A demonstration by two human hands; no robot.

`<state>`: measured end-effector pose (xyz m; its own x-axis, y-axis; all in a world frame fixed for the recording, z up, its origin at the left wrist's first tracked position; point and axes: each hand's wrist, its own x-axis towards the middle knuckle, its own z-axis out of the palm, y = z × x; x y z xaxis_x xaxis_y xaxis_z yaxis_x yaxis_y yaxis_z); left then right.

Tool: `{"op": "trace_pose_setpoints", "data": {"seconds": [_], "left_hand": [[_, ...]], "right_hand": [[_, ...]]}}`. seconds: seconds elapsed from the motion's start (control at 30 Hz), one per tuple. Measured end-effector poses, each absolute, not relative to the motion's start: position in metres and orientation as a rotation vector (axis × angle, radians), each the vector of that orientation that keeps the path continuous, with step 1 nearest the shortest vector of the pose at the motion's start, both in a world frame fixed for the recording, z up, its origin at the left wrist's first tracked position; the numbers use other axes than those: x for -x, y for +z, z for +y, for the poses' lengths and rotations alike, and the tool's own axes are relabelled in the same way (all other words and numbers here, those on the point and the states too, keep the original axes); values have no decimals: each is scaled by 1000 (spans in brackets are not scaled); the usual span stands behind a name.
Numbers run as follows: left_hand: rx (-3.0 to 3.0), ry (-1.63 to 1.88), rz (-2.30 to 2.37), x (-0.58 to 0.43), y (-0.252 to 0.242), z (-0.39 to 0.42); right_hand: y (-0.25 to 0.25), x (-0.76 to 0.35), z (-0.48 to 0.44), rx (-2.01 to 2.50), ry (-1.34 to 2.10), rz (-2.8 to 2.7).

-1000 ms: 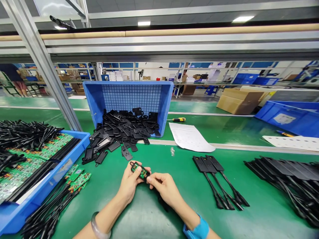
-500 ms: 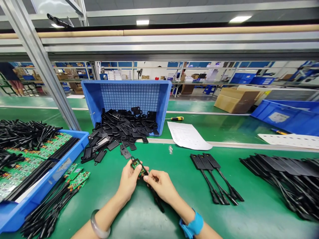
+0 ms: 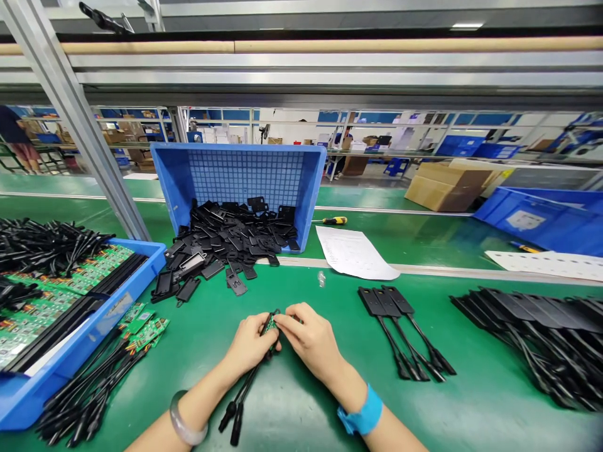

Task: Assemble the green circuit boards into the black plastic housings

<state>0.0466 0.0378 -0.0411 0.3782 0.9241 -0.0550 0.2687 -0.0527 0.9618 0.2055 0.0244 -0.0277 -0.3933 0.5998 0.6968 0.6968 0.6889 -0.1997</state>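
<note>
My left hand (image 3: 252,342) is closed around a small green circuit board (image 3: 270,324) seated in a black plastic case, which is turned partly on edge. Two black cables (image 3: 244,390) with connector ends hang from it toward me. Thumb and fingers of my right hand (image 3: 306,336) pinch the upper right edge of the same board and case. Just beyond my hands lie loose black plastic cases (image 3: 236,282), spilling from a blue crate (image 3: 238,148) tipped on its side.
A blue tray (image 3: 141,279) of circuit boards with cables stands at left, with a loose bundle of cabled boards (image 3: 146,333) beside it. Cased units with cables (image 3: 386,302) lie at right, near a larger pile (image 3: 522,314). A paper sheet (image 3: 355,254) and screwdriver (image 3: 334,221) lie behind.
The board and case have turned in my hands, so the cables swing from lower right to lower left. My right hand has moved up to the case's upper end.
</note>
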Motion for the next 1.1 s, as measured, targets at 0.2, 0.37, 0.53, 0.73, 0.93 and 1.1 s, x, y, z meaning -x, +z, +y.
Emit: {"op": "trace_pose_setpoints", "data": {"seconds": [0.2, 0.37, 0.53, 0.73, 0.93, 1.1], "left_hand": [[-1656, 741, 1139, -48, -36, 36], [-1700, 734, 1169, -48, -35, 35], [-1702, 720, 1174, -48, -35, 34], [-1695, 705, 1169, -48, -37, 34], [-1642, 679, 1145, -46, -40, 37], [-1303, 808, 1122, -45, -40, 43]], "right_hand": [[-27, -204, 25, 997, -134, -2125], [-30, -204, 26, 981, -56, -2109], [-33, -206, 26, 972, 5, -2083], [-31, -208, 30, 965, 85, -2123], [-31, -205, 29, 1049, 145, -2221], [-38, -225, 62, 1487, 336, -1992]]}}
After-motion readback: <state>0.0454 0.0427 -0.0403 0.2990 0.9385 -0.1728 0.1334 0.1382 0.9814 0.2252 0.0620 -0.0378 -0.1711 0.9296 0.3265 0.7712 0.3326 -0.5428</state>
